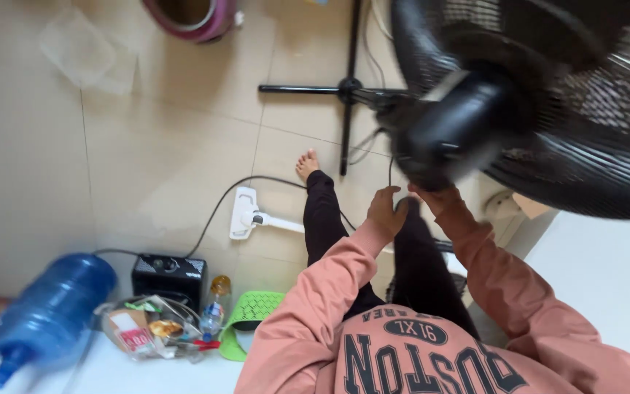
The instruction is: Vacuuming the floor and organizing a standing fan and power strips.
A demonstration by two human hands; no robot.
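A black standing fan fills the upper right, blurred, with its motor housing (452, 128) and wire grille (592, 109) close to the camera. Both my hands are raised to the underside of the housing. My left hand (386, 209) has its fingers curled just below it; what it grips, if anything, is hidden. My right hand (432, 197) touches the housing's lower edge, with its fingers hidden behind it. I wear a pink sweatshirt and black trousers, and one bare foot (306, 165) rests on the tiled floor.
The fan's cross-shaped base (347, 89) stands on the beige tiles. On the floor lie a white power strip (243, 213), a cable, a small black box (169, 277), a blue water jug (49, 310), a green basket (253, 310), assorted clutter and a pink-rimmed pot (192, 18).
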